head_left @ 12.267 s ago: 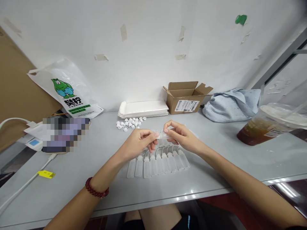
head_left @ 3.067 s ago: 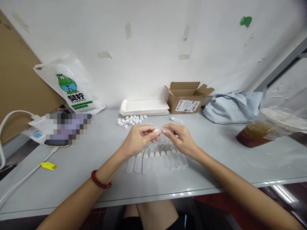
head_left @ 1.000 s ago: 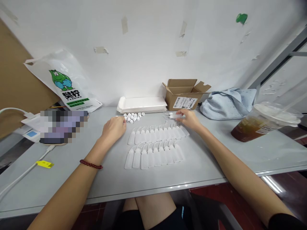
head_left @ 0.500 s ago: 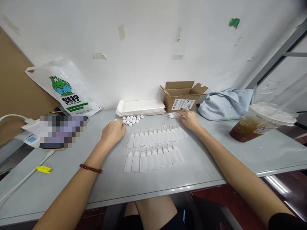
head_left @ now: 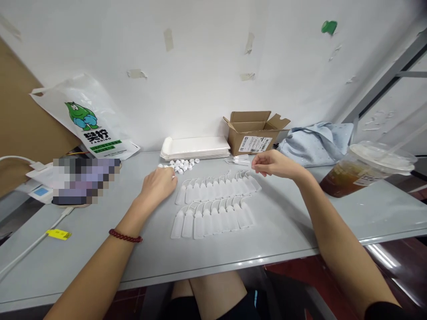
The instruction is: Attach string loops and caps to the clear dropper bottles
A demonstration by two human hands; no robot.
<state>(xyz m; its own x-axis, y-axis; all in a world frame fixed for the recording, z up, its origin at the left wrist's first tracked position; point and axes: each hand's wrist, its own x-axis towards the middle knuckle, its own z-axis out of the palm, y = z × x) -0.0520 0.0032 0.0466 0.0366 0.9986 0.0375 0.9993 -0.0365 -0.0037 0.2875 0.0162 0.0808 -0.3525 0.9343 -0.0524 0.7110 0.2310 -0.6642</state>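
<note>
My left hand [head_left: 159,183] rests on the table with its fingers curled, right beside a heap of small white caps [head_left: 183,166]. A bit of white shows at its fingertips; I cannot make out what it is. My right hand [head_left: 274,163] hovers near the cardboard box with loosely bent fingers and nothing visible in them. Just left of it lie a few clear squeeze bottles [head_left: 240,161] with thin cords. Between my hands, translucent flat bottles with looped cords lie in a back row [head_left: 216,190] and a front row [head_left: 213,221].
A stack of white trays [head_left: 196,147] and an open cardboard box [head_left: 253,135] stand by the wall. At right are a blue cloth bag [head_left: 316,141] and a tilted drink cup [head_left: 347,178]. A phone [head_left: 86,182], cable [head_left: 30,251] and plastic bag [head_left: 93,120] occupy the left.
My right hand has drawn back from the bottles in front of the box, moving right and turning at the wrist. My left hand has stayed almost still by the caps.
</note>
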